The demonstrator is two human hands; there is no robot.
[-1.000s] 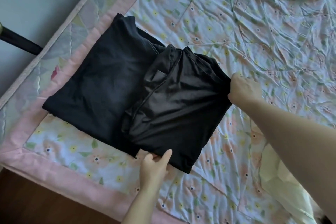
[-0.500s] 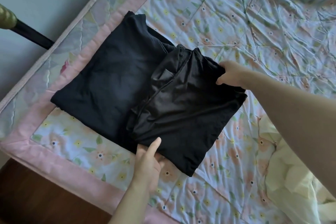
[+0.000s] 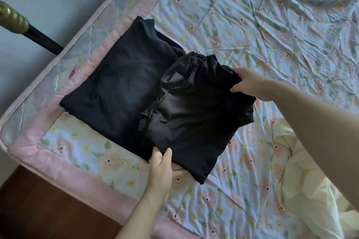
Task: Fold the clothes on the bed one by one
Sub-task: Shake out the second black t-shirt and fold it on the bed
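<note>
Two hands are on the glossy black garment (image 3: 196,114), the smaller folded piece lying over the right part of a larger folded dark garment (image 3: 116,87). The right hand (image 3: 250,83) grips its far right edge, thumb over the cloth and fingers curled beneath; a second ago that hand was a closed fist lower on the same edge, and it has since climbed toward the gathered top corner. The left hand (image 3: 161,169) pinches the near edge, thumb on top and fingers tucked under the fabric, having slid slightly left from where it lay flat a moment earlier. Both garments rest near the corner of the bed, on a floral quilt (image 3: 252,25) with a pink border. Pale cream fabric (image 3: 303,180) is bunched at the lower right, under the right forearm. Beyond the mattress corner, a dark bed rail with a brass knob (image 3: 13,19) shows.
</note>
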